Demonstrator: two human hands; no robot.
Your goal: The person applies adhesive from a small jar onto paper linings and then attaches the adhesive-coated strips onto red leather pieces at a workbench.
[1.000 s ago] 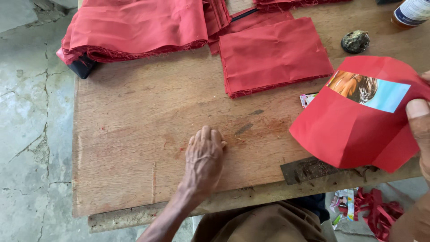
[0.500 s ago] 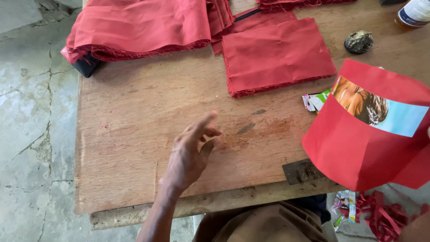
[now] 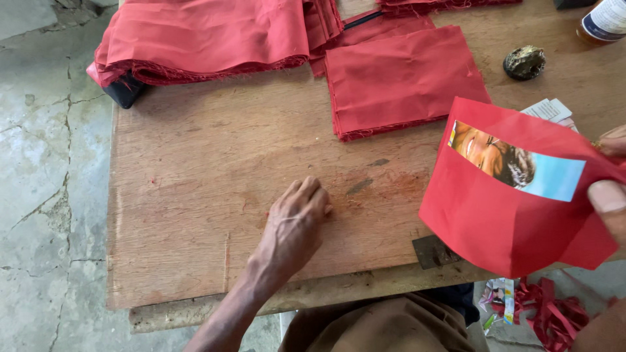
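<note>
The worn, scuffed wooden worktable [image 3: 195, 189] serves as the landmark here. On its bare middle the left hand [image 3: 297, 225] lies palm down with fingers loosely curled together, clamped on nothing; it seems to rest there to steady the body or to press on the board. Over the table's near right corner the right hand [image 3: 610, 195] pinches the edge of a red paper sheet folded like an envelope [image 3: 508, 215] between thumb and fingers, holding it lifted and tilted off the surface, probably so that its open fold faces the person. A glossy printed picture strip [image 3: 521, 166], orange-brown at one end and pale blue at the other, peeks slantwise from that fold. Just behind the sheet, on the table's right side, lie small white printed paper slips [image 3: 548, 109]. Toward the table's far side sits a neat flat stack of red cloth rectangles with frayed edges [image 3: 401, 81], and at its far left corner a larger pile of folded red fabric [image 3: 208, 36] overhangs a dark object, kept back from the working space. Near the far right corner stand a dark lumpy round object [image 3: 524, 62] and a white bottle with a dark blue label band [image 3: 605, 19], only partly visible. Below the table's near right edge, red paper scraps [image 3: 548, 316] lie on the floor.
</note>
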